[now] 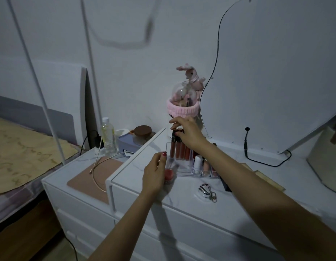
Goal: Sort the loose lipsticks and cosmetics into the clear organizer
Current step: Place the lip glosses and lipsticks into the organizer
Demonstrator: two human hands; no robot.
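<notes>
Gripping a light, rigid lipstick tube [176, 137] by its cap, right hand [188, 135] closed; left hand [154, 175] steadies the organizer [184, 167] near the desk's [248, 185] left edge.

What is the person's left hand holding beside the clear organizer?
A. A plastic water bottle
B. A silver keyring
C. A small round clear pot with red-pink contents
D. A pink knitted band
C: the left hand cups a small round clear pot with red-pink contents at the left end of the clear organizer; the other items lie untouched elsewhere.

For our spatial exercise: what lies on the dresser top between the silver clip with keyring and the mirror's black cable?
In the head view, the right forearm crosses that stretch; the rest looks bare.
</notes>
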